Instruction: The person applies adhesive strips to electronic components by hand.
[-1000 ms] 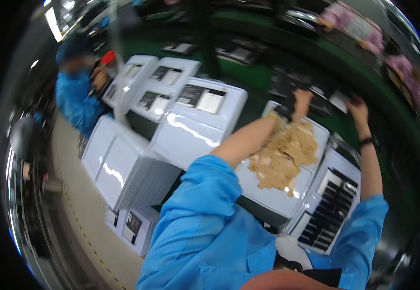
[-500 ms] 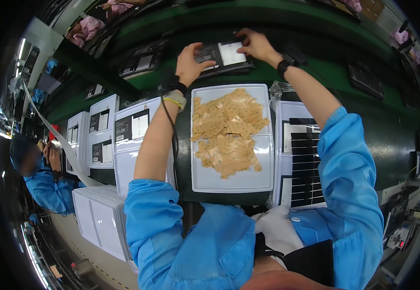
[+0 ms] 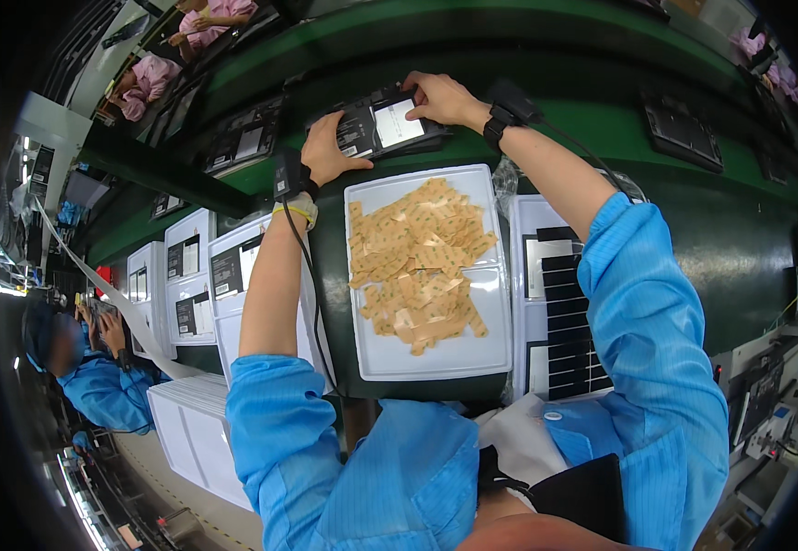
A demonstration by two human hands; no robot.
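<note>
A flat black device housing (image 3: 355, 128), with a battery and a white label (image 3: 400, 123) on its face, lies tilted on the green bench top beyond the trays. My left hand (image 3: 327, 154) grips its left end, fingers along the far side and thumb toward the near edge. At the far right corner my right hand (image 3: 439, 99) holds on, its thumb over the label's edge. The undersides of both grips are hidden. Nearer to me, a white tray (image 3: 390, 363) carries a heap of tan paper liners (image 3: 426, 234) with green marks.
More white trays (image 3: 266, 344) with black-and-white batteries stand to the left, beside a tray stack (image 3: 192, 441). Another tray (image 3: 532, 312) of black strips sits under my right arm. Black housings (image 3: 679, 129) lie farther right. A co-worker in blue (image 3: 105, 390) sits at left.
Both hands and the housing appear farther left in the view, as do the trays. My left thumb has come off the housing's face toward its near edge.
</note>
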